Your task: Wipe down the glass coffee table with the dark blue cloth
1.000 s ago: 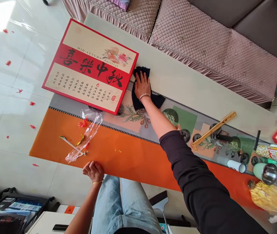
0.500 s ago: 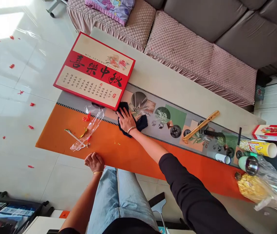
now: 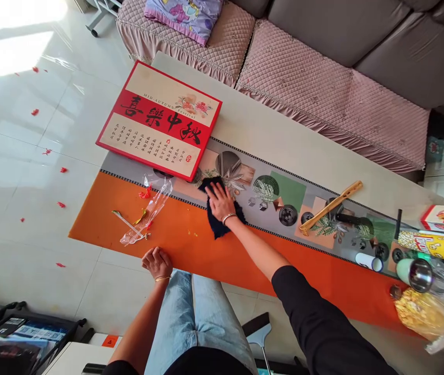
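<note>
My right hand [image 3: 220, 204] lies flat on a dark cloth [image 3: 218, 229], fingers spread and pressed down. Under the cloth are the orange cover [image 3: 241, 250] and the grey patterned runner [image 3: 237, 151] of a long table. At the table's front edge rests my left hand [image 3: 156, 263], its fingers curled in and nothing visible in them. Just beyond it lie a crumpled clear plastic wrapper [image 3: 159, 200], a thin white strip [image 3: 126, 223] and small red scraps [image 3: 145, 192]. A flat red and cream gift box [image 3: 159, 120] sits left of the cloth; small yellowish crumbs [image 3: 192, 233] lie near it.
A wooden back scratcher [image 3: 331, 208] lies on the runner. Cups, including a yellow popcorn cup [image 3: 436, 245], and a bag of yellow snacks [image 3: 420, 310] crowd the right end. A pink-covered sofa [image 3: 300, 88] runs behind. Red scraps dot the floor [image 3: 34, 172].
My right hand has slid the cloth a little right and toward me, away from the box edge. The cloth is spread differently. My left hand stays at the edge; the view has shifted slightly.
</note>
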The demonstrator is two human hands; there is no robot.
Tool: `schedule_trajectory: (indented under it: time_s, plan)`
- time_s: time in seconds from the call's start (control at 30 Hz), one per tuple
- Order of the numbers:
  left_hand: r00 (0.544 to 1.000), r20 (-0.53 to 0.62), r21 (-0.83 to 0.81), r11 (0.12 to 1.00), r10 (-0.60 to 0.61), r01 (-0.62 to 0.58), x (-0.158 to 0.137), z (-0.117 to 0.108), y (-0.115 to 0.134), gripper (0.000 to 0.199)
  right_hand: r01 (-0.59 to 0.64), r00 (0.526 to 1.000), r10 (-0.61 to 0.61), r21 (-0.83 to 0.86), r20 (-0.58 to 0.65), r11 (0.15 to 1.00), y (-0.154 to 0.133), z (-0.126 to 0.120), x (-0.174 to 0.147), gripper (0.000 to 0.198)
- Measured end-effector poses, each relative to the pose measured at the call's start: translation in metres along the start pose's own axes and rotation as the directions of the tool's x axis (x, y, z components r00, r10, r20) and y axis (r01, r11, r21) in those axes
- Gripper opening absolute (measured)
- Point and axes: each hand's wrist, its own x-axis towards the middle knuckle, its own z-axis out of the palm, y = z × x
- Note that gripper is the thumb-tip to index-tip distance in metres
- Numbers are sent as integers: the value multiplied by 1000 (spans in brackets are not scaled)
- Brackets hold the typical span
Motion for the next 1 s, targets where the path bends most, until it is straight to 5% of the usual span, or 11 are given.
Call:
schedule_trajectory:
  time_s: [0.1,0.27,0.4,0.5,0.63,0.83,1.0]
  plan:
    - [1000,-3,8,1000,-2,2,-2,3,-4,20,-128,989,122,-78,-83,989,61,-18,46,56]
    - [999,-47,20,1000,14,-13,-5,9,-11,20,-186,969,157,-142,-193,972,137,-39,131,56]
    - [999,-41,19,1000,25,-24,-6,9,-12,22,-212,956,171,-157,-239,965,166,-42,175,57]
    - [999,-31,-2,1000,16,-16,-6,8,-12,22,-247,948,203,-163,-246,955,162,-40,182,57]
    - [999,-37,-19,1000,16,-16,-6,10,-13,22,-161,972,126,-172,-196,972,109,-30,149,57]
    - [996,-64,-32,998,59,-61,-6,13,-14,23,123,992,-122,-137,20,983,7,-4,42,58]
    - [995,-71,-72,994,76,-81,-5,14,-14,22,77,995,-68,-135,73,988,-31,18,-51,59]
